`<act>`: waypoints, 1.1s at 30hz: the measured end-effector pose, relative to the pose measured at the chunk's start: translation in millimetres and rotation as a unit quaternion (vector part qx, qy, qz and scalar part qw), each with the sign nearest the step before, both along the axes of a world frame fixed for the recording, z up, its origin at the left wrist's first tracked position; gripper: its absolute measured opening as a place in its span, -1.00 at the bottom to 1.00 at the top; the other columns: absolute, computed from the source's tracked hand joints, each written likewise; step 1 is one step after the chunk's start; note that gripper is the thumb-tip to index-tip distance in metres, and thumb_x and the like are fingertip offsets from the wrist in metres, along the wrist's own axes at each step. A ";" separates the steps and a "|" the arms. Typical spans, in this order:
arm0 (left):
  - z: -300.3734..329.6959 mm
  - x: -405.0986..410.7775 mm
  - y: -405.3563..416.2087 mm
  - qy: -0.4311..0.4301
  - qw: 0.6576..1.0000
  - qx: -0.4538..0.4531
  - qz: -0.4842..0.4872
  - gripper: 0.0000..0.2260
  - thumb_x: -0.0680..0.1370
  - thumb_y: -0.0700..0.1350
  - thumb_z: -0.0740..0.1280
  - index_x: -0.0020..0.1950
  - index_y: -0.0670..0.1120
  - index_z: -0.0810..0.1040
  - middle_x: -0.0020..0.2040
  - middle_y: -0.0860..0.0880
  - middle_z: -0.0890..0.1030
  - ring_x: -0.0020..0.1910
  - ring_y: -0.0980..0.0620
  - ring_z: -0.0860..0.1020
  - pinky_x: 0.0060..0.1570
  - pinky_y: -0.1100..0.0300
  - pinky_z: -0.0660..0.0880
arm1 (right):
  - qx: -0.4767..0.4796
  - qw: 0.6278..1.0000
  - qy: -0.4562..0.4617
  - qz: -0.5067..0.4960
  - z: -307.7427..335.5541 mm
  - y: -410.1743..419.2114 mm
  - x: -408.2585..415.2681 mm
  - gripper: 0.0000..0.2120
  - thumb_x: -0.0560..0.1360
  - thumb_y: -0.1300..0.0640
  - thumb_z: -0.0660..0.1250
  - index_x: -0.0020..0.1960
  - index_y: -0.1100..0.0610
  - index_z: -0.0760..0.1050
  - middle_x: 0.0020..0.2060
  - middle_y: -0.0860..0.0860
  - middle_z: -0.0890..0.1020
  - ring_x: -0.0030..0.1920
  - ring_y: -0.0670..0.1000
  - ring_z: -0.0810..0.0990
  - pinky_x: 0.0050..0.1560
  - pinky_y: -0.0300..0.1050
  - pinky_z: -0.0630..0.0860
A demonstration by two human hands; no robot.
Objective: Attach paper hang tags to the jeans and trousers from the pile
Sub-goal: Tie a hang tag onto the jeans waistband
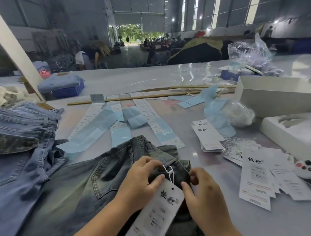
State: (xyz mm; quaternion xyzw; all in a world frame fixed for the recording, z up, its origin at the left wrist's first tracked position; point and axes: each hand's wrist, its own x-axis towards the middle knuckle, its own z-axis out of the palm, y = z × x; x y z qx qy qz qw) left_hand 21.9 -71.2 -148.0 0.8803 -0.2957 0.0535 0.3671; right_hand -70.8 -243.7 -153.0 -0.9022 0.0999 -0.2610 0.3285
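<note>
One hang tag (156,211) lies on the dark jeans (89,182) mid-desk, its white string (168,171) looped at the waistband; left hand (142,181) fingers pinch denim beside the string, right hand (203,195) fingers curl onto the tag's edge; lighter jeans (21,148) sit left of them

We see dark washed jeans (89,182) spread flat on the worktop (279,226); a white printed hang tag (158,209) lies tilted on their waistband, its white string (169,172) looped above; lighter blue jeans (21,148) lie piled at left; spare tags (258,181) scatter at right.
</note>
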 end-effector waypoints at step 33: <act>-17.0 17.2 4.8 0.389 0.790 -0.473 0.005 -0.85 0.46 -0.13 0.42 -0.08 -0.20 0.70 -0.12 -0.23 0.66 -0.12 -0.09 0.62 -0.09 0.15 0.59 | -0.119 0.982 -0.100 0.111 24.0 50.6 62.6 -0.80 0.36 0.21 0.22 -0.20 0.10 0.63 -0.10 -0.04 0.61 -0.03 0.02 0.52 -0.02 -0.07 0.46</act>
